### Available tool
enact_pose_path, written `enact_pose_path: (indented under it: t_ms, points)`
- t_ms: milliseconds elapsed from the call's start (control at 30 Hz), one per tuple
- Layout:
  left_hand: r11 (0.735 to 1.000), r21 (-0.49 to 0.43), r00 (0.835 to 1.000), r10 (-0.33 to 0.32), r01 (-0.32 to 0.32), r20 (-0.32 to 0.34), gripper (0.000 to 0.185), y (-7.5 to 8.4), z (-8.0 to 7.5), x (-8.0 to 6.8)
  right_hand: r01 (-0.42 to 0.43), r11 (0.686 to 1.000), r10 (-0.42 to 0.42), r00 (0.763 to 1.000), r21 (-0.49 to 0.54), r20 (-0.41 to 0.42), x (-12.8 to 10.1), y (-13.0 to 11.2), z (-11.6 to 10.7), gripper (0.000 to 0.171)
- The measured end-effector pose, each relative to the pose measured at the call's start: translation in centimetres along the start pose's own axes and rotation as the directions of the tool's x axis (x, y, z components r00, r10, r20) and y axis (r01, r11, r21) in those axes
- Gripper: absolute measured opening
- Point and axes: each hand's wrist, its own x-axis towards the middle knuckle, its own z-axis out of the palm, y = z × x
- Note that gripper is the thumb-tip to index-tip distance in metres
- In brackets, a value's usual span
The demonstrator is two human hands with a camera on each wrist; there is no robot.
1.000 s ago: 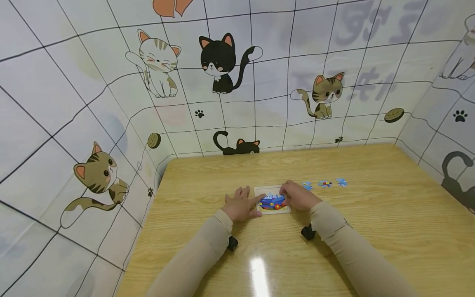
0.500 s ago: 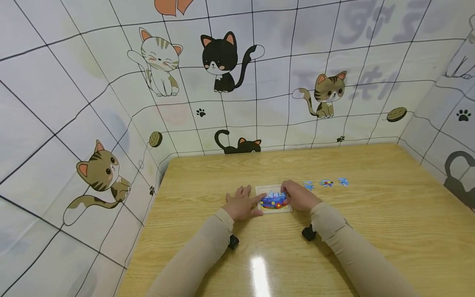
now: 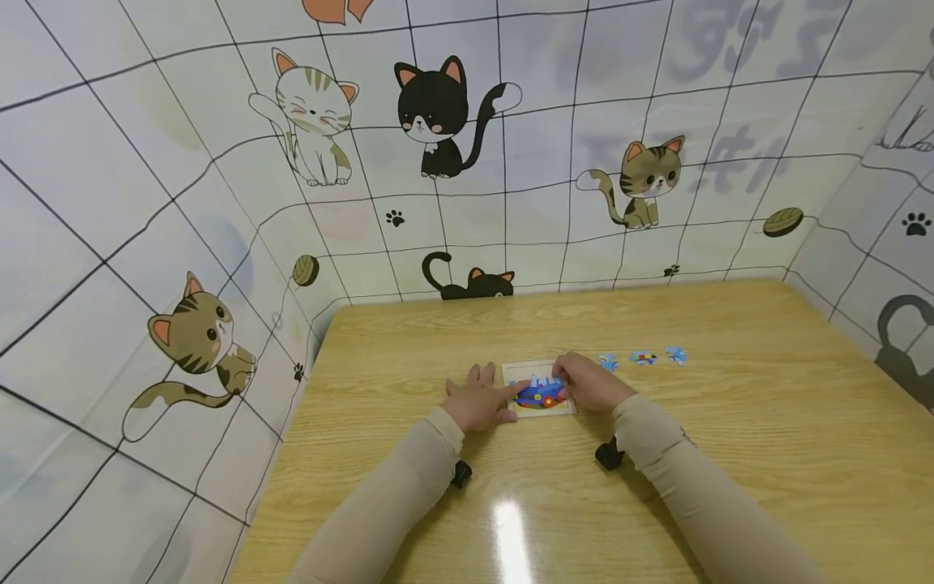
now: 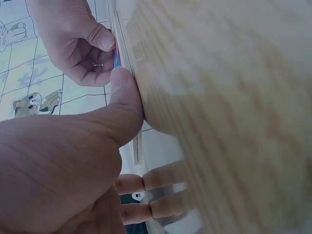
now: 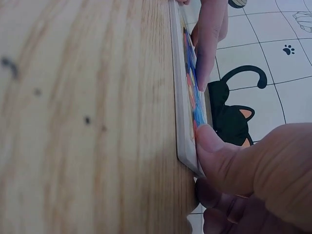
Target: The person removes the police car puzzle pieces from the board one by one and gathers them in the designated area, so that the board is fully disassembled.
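A small jigsaw puzzle (image 3: pixel 538 397) with a blue vehicle picture lies in a pale wooden frame (image 3: pixel 538 412) on the table. From the left, my left hand (image 3: pixel 476 401) rests at the frame with fingers spread. Its index finger reaches onto the picture, and its thumb (image 4: pixel 124 95) touches the frame's near side. At the right side, my right hand (image 3: pixel 594 384) has curled fingers and pinches a blue and red puzzle piece at the picture's right end; its thumb (image 5: pixel 209 139) lies on the surface. The right hand hides part of the piece and the frame's right edge.
Three loose puzzle pieces lie in a row right of the frame: a blue one (image 3: pixel 608 362) close to my right hand, a multicoloured one (image 3: pixel 644 358) and another blue one (image 3: pixel 675 355). The wooden table (image 3: pixel 409 349) meets a cat-print cloth wall (image 3: pixel 540 219) behind.
The hands keep nearly the same places on the puzzle. My left index finger has shifted slightly right on the picture. The whole head view has drifted a little.
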Motion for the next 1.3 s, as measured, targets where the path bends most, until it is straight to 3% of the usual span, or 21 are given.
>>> enact_pose_path:
  t_ms: [200, 533, 700, 900, 1300]
  points:
    - [0.998, 0.020, 0.998, -0.054, 0.054, 0.042, 0.060, 0.6, -0.1, 0.2, 0.006, 1.000, -0.006, 1.000, 0.016, 0.009, 0.1, 0.1, -0.1, 0.018]
    - [0.995, 0.022, 0.994, -0.101, 0.100, 0.053, 0.061, 0.9, 0.4, 0.6, 0.083, 0.992, -0.081, 0.996, -0.098, 0.025, -0.1, 0.2, -0.8, 0.019]
    - [0.996, 0.041, 0.996, -0.084, 0.083, 0.033, 0.061, 0.7, 0.6, 0.6, 0.146, 0.969, -0.139, 0.989, -0.199, 0.048, -0.1, 0.4, -1.1, 0.021]
    - [0.996, 0.015, 0.995, -0.087, 0.086, 0.057, 0.061, 0.9, 0.5, 0.7, 0.204, 0.931, -0.196, 0.979, -0.301, 0.058, -0.2, 1.0, -1.0, 0.022]
    - [0.996, -0.005, 0.996, -0.084, 0.084, 0.043, 0.061, 0.9, 0.2, 0.5, 0.135, 0.980, -0.136, 0.991, -0.148, 0.007, -0.2, 0.7, -0.7, 0.019]
